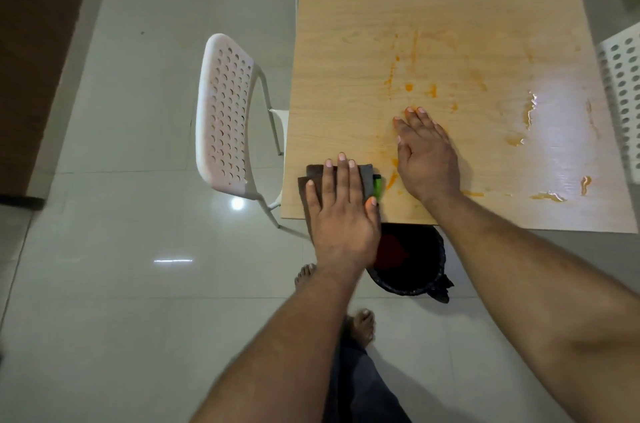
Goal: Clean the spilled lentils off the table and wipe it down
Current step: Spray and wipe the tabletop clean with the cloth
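Orange lentil smears and wet streaks cover the light wooden table. My left hand lies flat on a folded grey-brown cloth at the table's near left corner, fingers spread. A green object peeks out beside the cloth. My right hand rests flat on the table, edge-on next to an orange smear, holding nothing. Below the table's near edge stands a bin lined with a black bag, partly hidden by the table and my left wrist.
A white perforated chair stands left of the table, and another white perforated chair back shows at the right edge. The floor is glossy white tile. My bare feet are beside the bin.
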